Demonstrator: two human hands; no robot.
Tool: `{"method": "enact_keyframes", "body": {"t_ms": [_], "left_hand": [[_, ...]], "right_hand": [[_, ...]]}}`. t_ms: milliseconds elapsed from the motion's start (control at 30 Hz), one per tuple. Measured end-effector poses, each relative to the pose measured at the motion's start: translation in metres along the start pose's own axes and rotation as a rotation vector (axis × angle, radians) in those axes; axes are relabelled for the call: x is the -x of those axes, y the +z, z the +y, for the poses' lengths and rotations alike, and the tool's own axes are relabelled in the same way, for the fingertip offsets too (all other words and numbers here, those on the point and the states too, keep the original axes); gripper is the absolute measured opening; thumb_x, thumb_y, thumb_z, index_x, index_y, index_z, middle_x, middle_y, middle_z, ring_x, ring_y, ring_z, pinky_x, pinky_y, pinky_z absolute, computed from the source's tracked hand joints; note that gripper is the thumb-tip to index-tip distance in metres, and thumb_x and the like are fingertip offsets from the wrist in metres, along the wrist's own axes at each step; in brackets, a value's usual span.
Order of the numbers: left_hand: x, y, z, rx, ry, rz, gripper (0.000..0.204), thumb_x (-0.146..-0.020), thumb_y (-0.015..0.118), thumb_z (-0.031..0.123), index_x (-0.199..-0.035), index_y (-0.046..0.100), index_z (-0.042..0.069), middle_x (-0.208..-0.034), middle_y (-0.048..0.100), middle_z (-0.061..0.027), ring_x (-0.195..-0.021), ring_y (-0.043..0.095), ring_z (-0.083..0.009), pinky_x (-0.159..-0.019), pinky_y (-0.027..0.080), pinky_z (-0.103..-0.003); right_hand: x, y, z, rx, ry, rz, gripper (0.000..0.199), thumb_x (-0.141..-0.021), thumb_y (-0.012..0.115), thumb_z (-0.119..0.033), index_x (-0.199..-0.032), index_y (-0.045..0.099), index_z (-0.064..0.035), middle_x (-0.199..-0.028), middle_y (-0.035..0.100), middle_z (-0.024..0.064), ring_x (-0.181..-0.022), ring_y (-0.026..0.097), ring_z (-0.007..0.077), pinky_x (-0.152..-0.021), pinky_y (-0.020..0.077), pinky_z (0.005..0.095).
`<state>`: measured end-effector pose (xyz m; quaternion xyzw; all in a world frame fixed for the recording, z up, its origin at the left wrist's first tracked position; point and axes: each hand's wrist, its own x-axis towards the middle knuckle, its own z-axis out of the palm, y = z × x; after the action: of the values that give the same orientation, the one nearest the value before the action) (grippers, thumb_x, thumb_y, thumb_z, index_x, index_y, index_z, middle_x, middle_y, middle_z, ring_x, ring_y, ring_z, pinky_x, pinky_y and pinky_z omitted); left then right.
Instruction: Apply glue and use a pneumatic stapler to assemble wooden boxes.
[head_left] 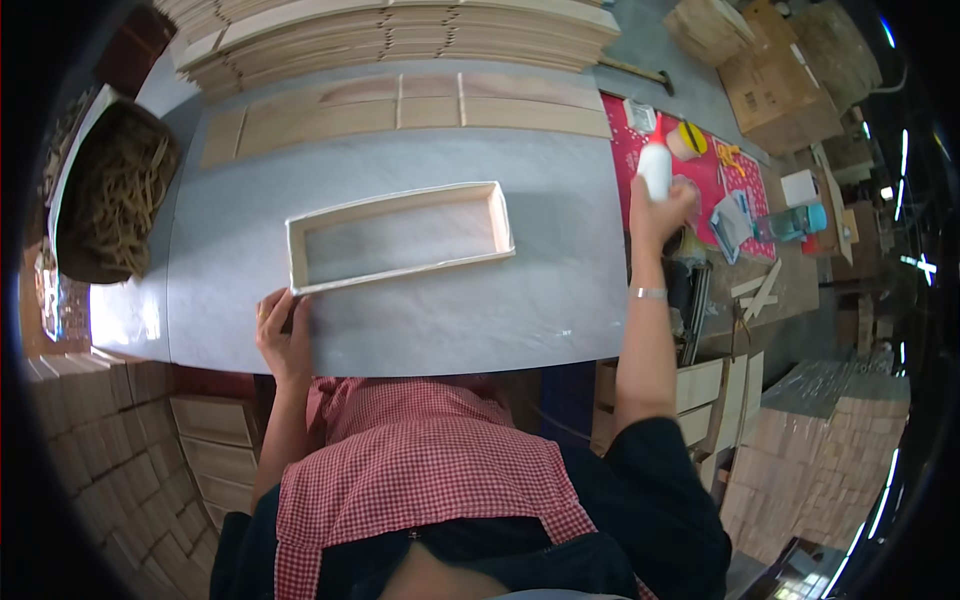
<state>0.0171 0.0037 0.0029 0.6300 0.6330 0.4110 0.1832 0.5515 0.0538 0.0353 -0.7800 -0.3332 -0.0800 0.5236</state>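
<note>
Red-checked apron (pixel 420 470), white bottle (pixel 655 168)

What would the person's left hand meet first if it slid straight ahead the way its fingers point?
The left hand points up the grey table at the near-left corner of the shallow wooden frame. It would meet that corner first; it looks almost touching already.
</note>
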Motion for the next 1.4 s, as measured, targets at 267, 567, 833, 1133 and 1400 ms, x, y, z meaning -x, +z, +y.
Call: {"method": "enact_keyframes", "body": {"t_ms": [267, 567, 833, 1133, 1400], "left_hand": [[-0.005, 0.002, -0.008, -0.025, -0.088, -0.071, 0.022, -0.094, 0.071, 0.016, -0.111, 0.074, 0.002, -0.113, 0.069, -0.0067, -0.095, 0.063, -0.0207, -0.082, 0.050, -0.030], [-0.010, -0.002, -0.012, -0.214, -0.094, -0.079, 0.027, -0.099, 0.066, 0.025, -0.113, 0.072, 0.003, -0.116, 0.068, -0.0052, -0.095, 0.065, -0.0203, -0.083, 0.052, -0.030], [-0.011, 0.001, -0.008, -0.176, -0.125, -0.108, 0.029, -0.101, 0.064, 0.031, -0.113, 0.072, 0.006, -0.115, 0.068, -0.0030, -0.096, 0.065, -0.0204, -0.085, 0.052, -0.032], [-0.008, -0.001, -0.016, -0.146, -0.113, -0.084, 0.030, -0.101, 0.063, 0.033, -0.116, 0.072, 0.008, -0.117, 0.067, -0.0024, -0.100, 0.064, -0.0209, -0.088, 0.051, -0.033], [-0.009, -0.003, -0.014, 0.069, -0.121, -0.105, 0.037, -0.100, 0.066, 0.024, -0.134, 0.063, 0.011, -0.125, 0.064, -0.0093, -0.111, 0.064, -0.0279, -0.097, 0.051, -0.037]], "right_hand": [[-0.070, 0.038, 0.051, 0.695, -0.037, -0.194, 0.045, -0.082, 0.077, -0.042, -0.094, 0.072, 0.0018, -0.087, 0.073, 0.0189, -0.077, 0.072, 0.0326, -0.071, 0.0568, 0.0407], [0.032, -0.213, 0.056, 0.345, 0.088, 0.469, 0.039, -0.090, 0.069, -0.028, -0.106, 0.070, 0.0069, -0.096, 0.072, 0.0184, -0.089, 0.069, 0.0298, -0.080, 0.0541, 0.0391], [0.149, -0.279, 0.142, 1.021, 0.873, 0.094, 0.073, -0.085, 0.069, -0.055, -0.108, 0.065, 0.0147, -0.110, 0.067, 0.0318, -0.099, 0.068, 0.0433, -0.087, 0.0558, 0.0430], [0.140, -0.293, 0.119, 0.698, 1.047, -0.095, 0.087, -0.081, 0.071, -0.055, -0.125, 0.054, 0.0181, -0.119, 0.063, 0.0319, -0.106, 0.065, 0.0424, -0.094, 0.0527, 0.0418], [0.178, -0.300, 0.060, 0.599, 0.266, 0.481, 0.088, -0.079, 0.077, -0.036, -0.141, 0.041, 0.0151, -0.134, 0.055, 0.0284, -0.120, 0.057, 0.0388, -0.104, 0.0451, 0.0401]]}}
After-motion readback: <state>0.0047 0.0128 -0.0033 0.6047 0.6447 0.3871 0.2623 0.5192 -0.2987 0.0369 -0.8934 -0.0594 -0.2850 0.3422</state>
